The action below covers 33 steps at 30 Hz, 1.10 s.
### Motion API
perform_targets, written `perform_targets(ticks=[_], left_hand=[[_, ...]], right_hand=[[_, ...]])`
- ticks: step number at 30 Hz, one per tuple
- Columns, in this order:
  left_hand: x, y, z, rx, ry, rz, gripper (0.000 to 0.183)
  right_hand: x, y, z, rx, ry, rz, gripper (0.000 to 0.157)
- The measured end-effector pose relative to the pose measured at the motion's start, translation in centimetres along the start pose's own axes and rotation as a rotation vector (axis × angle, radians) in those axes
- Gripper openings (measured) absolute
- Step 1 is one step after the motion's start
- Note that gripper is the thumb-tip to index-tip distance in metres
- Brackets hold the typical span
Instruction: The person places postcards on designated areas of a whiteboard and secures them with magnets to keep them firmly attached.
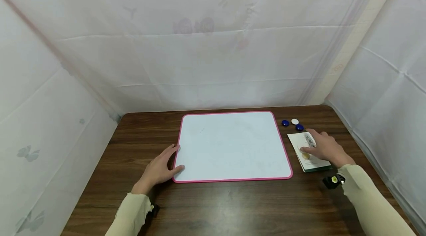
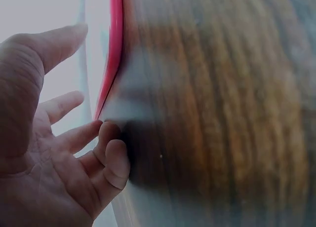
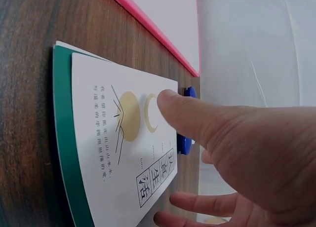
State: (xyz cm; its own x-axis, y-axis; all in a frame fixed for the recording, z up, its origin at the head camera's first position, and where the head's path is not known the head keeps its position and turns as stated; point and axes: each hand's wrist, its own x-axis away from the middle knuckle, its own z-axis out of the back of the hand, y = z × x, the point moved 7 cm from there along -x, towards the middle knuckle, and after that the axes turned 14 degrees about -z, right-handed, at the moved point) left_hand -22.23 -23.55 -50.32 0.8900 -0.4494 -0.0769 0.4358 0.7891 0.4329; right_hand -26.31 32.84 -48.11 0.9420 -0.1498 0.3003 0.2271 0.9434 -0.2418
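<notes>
Dk wood tbl [image 1: 226, 206]: pink-rimmed whiteboard [image 1: 233, 145] ctr; printed card stack [image 1: 307, 160] R; 2 blue discs [image 1: 285, 122], white disc [image 1: 294, 121] nr stack.

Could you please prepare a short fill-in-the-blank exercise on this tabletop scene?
1. The whiteboard has a ____ frame.
2. Of the three round pieces, two are blue and one is ____.
3. In the head view, the left hand is at the whiteboard's ____ side.
4. The right hand is at the white booklet, beside which a ____ strip shows.

Missing words: pink; white; left; green.
</notes>
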Motion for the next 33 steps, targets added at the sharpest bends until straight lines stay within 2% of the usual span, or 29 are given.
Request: perform_targets(ticks=[10, 16, 23, 33], left_hand=[[0.43, 0.02, -0.11, 0.022, -0.069, -0.006, 0.092], [0.38, 0.12, -0.09, 0.026, -0.106, -0.001, 0.096], [0.39, 0.20, -0.12, 0.022, -0.118, -0.001, 0.097], [0.54, 0.07, -0.26, 0.024, -0.121, 0.009, 0.098]], right_hand=[[0.42, 0.24, -0.07, -0.001, -0.057, -0.038, 0.095], [0.66, 0.30, -0.06, 0.010, -0.054, -0.031, 0.098], [0.35, 0.33, -0.34, 0.042, -0.048, -0.063, 0.099], [0.70, 0.18, -0.17, 0.033, -0.023, -0.029, 0.089]])
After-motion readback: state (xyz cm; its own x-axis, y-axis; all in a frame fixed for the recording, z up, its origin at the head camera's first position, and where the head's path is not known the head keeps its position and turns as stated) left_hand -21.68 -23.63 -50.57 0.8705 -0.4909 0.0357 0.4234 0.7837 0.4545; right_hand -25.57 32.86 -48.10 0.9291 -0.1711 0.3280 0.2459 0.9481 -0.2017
